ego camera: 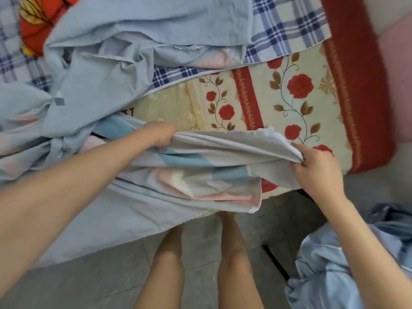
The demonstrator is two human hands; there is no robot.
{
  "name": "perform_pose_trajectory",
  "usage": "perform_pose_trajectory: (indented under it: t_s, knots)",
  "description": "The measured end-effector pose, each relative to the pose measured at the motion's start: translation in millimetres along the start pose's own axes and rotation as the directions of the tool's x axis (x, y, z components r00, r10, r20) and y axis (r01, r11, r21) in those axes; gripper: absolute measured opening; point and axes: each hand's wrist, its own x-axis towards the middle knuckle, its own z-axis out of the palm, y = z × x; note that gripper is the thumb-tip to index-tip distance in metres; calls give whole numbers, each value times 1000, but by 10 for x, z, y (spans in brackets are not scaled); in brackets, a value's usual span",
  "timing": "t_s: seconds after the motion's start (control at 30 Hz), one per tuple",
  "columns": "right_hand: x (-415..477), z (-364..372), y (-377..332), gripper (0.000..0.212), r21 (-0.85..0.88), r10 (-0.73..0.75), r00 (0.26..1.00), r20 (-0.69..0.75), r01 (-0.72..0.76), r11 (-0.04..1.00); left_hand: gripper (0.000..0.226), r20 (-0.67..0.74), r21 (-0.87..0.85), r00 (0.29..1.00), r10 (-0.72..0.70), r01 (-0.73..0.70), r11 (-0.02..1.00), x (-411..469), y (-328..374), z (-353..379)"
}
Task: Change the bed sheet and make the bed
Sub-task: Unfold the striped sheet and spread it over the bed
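Both arms reach out over the near edge of the mattress (289,97), where the sheet (211,152) lies bunched, the left hand (161,134) curled around its fold and the right hand (316,170) gripping its corner.

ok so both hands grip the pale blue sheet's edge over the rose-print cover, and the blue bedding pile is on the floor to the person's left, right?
The head view shows the blue bedding pile on the floor to the person's right, not left. The rest stands: left hand and right hand both grip the pale blue sheet over the rose-print cover.
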Motion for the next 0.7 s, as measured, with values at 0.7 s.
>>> perform_pose_trajectory:
  t_s: [0.7]
  knots:
    - [366,-918,1839,26,362,674,429,-601,-606,708,34,-744,-240,666,54,-341,909,1102,2562,-2865]
